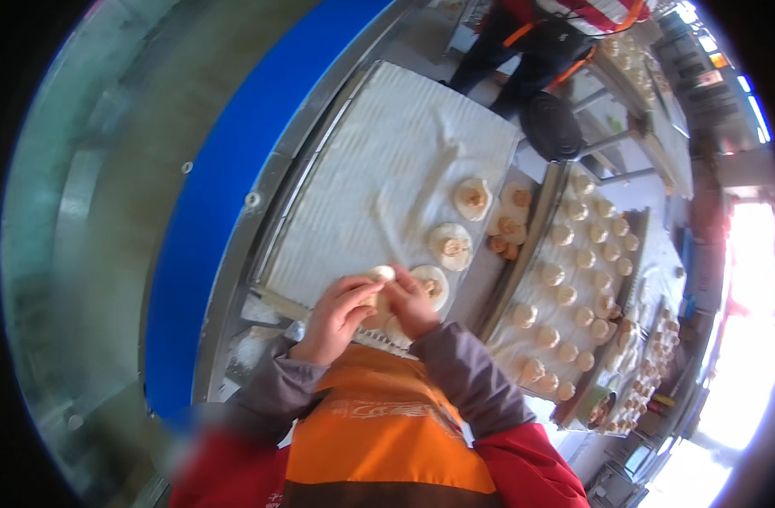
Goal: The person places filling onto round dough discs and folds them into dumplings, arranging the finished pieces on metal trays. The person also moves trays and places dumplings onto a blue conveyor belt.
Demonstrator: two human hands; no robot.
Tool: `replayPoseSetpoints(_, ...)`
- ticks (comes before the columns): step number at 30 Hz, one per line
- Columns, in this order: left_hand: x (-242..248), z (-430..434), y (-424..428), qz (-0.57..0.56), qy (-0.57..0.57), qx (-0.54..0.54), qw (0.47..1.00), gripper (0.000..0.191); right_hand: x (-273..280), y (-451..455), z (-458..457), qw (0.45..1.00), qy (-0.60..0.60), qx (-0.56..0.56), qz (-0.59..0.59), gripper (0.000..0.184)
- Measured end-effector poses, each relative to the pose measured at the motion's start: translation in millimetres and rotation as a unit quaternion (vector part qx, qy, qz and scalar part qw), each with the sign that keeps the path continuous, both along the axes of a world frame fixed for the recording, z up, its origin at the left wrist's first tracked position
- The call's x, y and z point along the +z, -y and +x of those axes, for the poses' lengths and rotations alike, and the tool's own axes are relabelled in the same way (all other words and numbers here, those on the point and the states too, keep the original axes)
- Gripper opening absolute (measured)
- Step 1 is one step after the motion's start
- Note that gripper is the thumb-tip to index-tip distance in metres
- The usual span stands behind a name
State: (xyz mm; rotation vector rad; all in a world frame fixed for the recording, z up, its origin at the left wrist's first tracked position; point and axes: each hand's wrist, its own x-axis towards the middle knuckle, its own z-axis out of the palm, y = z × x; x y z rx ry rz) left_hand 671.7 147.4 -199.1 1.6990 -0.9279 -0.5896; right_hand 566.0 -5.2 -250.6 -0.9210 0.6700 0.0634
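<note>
Both hands meet at the near edge of a cloth-lined tray point(362, 178). Between them is a small piece of pale dough point(381, 274), pinched at its top. My left hand point(339, 317) cups it from the left with bent fingers. My right hand point(413, 301) grips it from the right with thumb and fingertips. Close beside the right hand lies a flat dough round with filling point(430, 287). Two more filled rounds, a middle one point(452, 247) and a farther one point(473, 199), lie up the tray's right side. Another dough piece point(397, 331) is partly hidden below my hands.
A blue panel with a metal rim point(252, 200) runs along the left. Several filled dough rounds point(508, 225) lie right of the tray. Farther right, a second tray point(508, 355) holds rows of closed buns point(553, 274). A person in dark trousers point(489, 57) stands at the top, near a black stool point(551, 127).
</note>
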Motion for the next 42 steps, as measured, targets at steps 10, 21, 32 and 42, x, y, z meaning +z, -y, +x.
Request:
replayPoseSetpoints(10,-21.9,21.0,-38.5,-0.038,-0.272,-0.022,0.961,0.056,-10.1,-33.8,19.8,0.992,0.115,0.022,-0.045,0.023)
replayPoseSetpoints(21,-25.5,40.5,-67.9,0.110,-0.489,0.078,0.862,0.048,-13.0,-31.9,42.9,0.972,-0.037,0.168,-0.160,0.028)
replayPoseSetpoints(32,-32.9,29.2,-85.0,0.083,0.123,0.072,0.986,0.034,-18.3,-79.2,37.0,0.975,-0.104,-0.053,0.190,0.029)
replayPoseSetpoints(42,-48.8,44.3,-108.8,0.045,-0.166,0.055,0.984,0.050,-19.7,-99.9,46.0,0.997,-0.015,0.045,0.061,0.028)
